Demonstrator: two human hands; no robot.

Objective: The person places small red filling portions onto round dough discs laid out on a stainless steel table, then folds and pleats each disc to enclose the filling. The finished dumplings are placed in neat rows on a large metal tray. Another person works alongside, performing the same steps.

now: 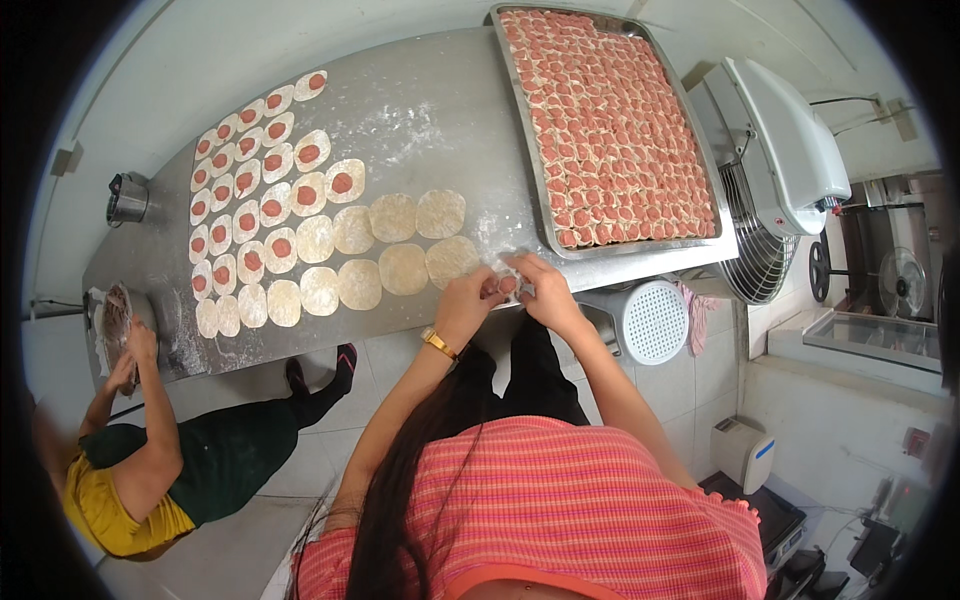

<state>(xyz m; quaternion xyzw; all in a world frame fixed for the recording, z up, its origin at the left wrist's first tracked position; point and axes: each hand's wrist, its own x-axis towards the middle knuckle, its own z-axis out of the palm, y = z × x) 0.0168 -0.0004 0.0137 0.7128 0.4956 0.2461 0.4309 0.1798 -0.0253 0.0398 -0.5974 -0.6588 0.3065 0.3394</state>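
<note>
At the table's near edge, a small dumpling (pixel 507 285) with pink filling showing at its top sits between my two hands. The fingers of my left hand (pixel 468 302) close on its left side. From the other side, the bent fingers of my right hand (pixel 545 289) press its dough. Just left of my left hand lies a bare round dough wrapper (pixel 452 262), one of several in rows. Farther left, many wrappers carry a dab of pink filling (pixel 308 154). A deep metal tray (pixel 548 232) at the right is packed with rows of open-topped dumplings.
Flour dusts the steel table (pixel 450 90). At its left end, a co-worker (pixel 150 430) works over a metal bowl (pixel 103 330); a metal cup (pixel 127 200) stands behind. A large mixer (pixel 780 150) is beyond the tray. A white-topped stool (pixel 655 322) stands below the edge.
</note>
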